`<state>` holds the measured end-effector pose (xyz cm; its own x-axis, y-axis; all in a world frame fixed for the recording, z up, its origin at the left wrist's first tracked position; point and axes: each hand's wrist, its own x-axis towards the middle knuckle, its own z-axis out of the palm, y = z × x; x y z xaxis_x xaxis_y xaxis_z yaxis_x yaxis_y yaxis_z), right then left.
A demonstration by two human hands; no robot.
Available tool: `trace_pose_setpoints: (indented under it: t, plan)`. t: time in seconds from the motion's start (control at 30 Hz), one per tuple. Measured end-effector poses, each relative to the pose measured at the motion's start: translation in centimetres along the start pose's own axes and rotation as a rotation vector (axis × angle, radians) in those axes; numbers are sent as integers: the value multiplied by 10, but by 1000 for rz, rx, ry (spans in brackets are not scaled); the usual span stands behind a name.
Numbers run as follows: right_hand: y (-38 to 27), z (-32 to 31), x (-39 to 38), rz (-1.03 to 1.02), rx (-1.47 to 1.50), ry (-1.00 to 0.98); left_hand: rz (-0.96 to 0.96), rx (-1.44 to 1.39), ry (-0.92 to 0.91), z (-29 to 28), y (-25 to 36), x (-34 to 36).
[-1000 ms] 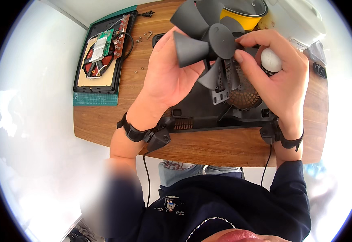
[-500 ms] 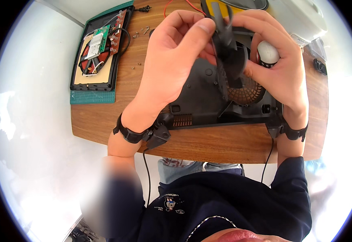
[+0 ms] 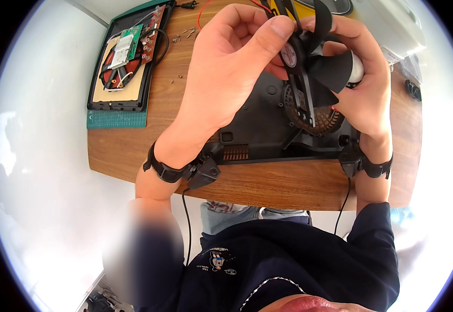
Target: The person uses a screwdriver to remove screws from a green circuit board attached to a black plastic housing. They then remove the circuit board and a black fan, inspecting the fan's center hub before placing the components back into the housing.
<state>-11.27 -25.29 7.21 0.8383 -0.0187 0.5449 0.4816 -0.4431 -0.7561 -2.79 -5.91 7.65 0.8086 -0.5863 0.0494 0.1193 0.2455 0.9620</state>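
Observation:
A black plastic fan (image 3: 314, 62) with curved blades is held edge-on above the table by both hands. My left hand (image 3: 226, 67) pinches its hub from the left with thumb and fingers. My right hand (image 3: 366, 88) grips the fan from the right and also holds a small white rounded object (image 3: 357, 70), partly hidden behind the blades. Below them lies an open black appliance housing (image 3: 257, 125) with a round vented grille (image 3: 314, 117) on the wooden table (image 3: 268, 182).
At the back left a second opened black housing (image 3: 122, 62) with a coil and circuit boards rests on a green cutting mat (image 3: 116, 119). Small screws (image 3: 182, 36) lie beside it. A white appliance (image 3: 392, 26) and a yellow item (image 3: 281, 8) stand at the back right. Wrist straps carry cables.
The fan was turned from facing me flat to standing edge-on, and both hands lifted it slightly toward the camera. My left thumb shifted onto the hub.

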Motion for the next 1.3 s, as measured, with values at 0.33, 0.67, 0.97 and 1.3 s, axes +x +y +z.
trace_pose_setpoints:
  t: [0.33, 0.67, 0.97, 1.3]
  plan:
    - [-9, 1, 1, 210, 97, 85, 75, -66, -120, -1, -5, -4]
    - [-1, -5, 1, 144, 92, 55, 79, 58, -85, 20, 20, -17]
    - [2, -1, -1, 153, 194, 131, 45, 113, -122, 15, 23, -16]
    - [7, 2, -2, 70, 354, 145, 503, 371, 70, 4, -7, -13]
